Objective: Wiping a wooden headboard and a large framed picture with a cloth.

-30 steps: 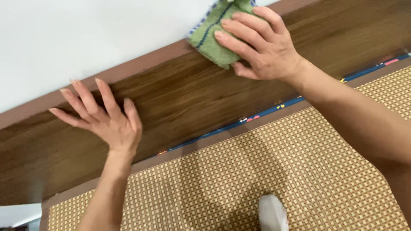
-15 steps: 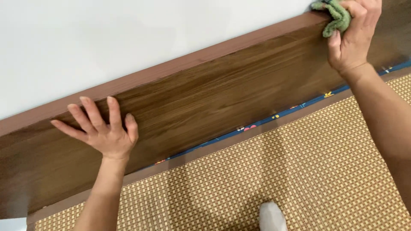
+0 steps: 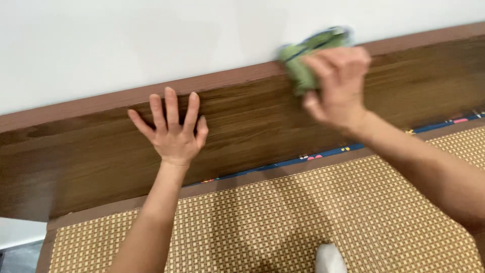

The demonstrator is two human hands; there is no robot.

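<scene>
A view from above, looking down at a person's two bare arms reaching forward to a long dark brown wooden headboard panel (image 3: 262,126), which runs across the picture on a slight slant, higher at the right, with a plain white wall (image 3: 151,45) behind it. The right hand (image 3: 338,83) is blurred with motion and is clenched around a crumpled green cloth with a dark stripe (image 3: 303,60), grasping it between thumb and fingers. The cloth sticks out to the upper left of the fingers and sits at the panel's reddish-brown top edge (image 3: 217,81), right where wood meets wall; whether it presses on the edge or is just off it cannot be told through the blur. The panel's long axis runs left to right, so the top edge stretches away on both sides of the cloth. The left hand (image 3: 174,131) lies flat on the panel's face, fingers spread and released, holding nothing, a little way to the left of the cloth and lower down. The right hand is the one at the cloth; the left is near but apart from it. Below the panel, a thin strip of dark blue patterned fabric (image 3: 323,152) shows, and then a woven tan straw mat (image 3: 283,222). A small white rounded object (image 3: 331,259) shows at the bottom edge, too cut off to identify
</scene>
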